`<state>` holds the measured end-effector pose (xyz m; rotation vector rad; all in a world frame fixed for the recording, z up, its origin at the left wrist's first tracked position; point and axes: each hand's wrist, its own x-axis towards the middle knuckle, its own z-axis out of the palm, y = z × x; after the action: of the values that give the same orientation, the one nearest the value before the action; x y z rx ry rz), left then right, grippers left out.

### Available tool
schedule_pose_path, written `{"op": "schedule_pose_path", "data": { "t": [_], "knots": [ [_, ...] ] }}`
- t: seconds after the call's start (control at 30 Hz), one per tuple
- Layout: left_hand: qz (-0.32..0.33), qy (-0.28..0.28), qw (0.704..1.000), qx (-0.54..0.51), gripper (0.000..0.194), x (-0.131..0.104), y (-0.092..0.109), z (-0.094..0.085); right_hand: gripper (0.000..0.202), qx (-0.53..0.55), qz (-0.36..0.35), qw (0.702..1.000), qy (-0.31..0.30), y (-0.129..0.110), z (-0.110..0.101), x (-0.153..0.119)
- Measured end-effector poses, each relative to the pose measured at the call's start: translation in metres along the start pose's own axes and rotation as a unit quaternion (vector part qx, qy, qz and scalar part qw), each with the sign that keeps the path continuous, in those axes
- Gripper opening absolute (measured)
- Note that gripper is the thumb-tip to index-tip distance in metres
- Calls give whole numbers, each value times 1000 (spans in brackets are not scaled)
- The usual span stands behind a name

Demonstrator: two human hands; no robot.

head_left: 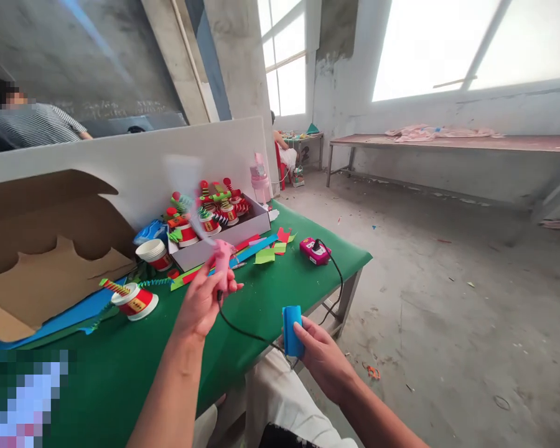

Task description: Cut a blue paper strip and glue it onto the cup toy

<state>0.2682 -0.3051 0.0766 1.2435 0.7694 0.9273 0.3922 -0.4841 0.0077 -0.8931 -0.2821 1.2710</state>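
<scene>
My left hand [204,297] is closed round a pink glue gun [223,256], held above the green tabletop. A pale, blurred glue stick [196,214] seems to rise from its back, and a black cord [242,334] hangs from its lower end. In my right hand [322,351], a piece of blue paper [292,331], rolled or folded, is pinched over the table's front edge. Paper strips [256,250] in blue, red and green lie beyond the glue gun. Left of it stands a white and red paper cup [135,301] with coiled paper attached.
A box [256,219] of decorated cups stands at the back, beside stacked cups [155,254]. The cord leads towards a magenta power block [315,251] on the right. Cardboard [51,267] leans at left. Other people [37,121] sit beyond the white partition [191,138].
</scene>
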Motion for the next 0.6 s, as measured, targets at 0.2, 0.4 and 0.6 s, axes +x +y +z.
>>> {"op": "schedule_pose_path", "data": {
  "t": [0.2,0.4,0.6],
  "knots": [
    [-9,10,1000,10,33,-28,1,-25,48,-5,-38,999,20,-7,-3,15],
    [-64,-108,985,122,53,-63,1,-13,52,-82,-73,994,25,-22,-8,24],
    [-138,-129,956,223,60,-78,-7,0,50,-118,-79,990,15,-23,-9,21]
  ]
}}
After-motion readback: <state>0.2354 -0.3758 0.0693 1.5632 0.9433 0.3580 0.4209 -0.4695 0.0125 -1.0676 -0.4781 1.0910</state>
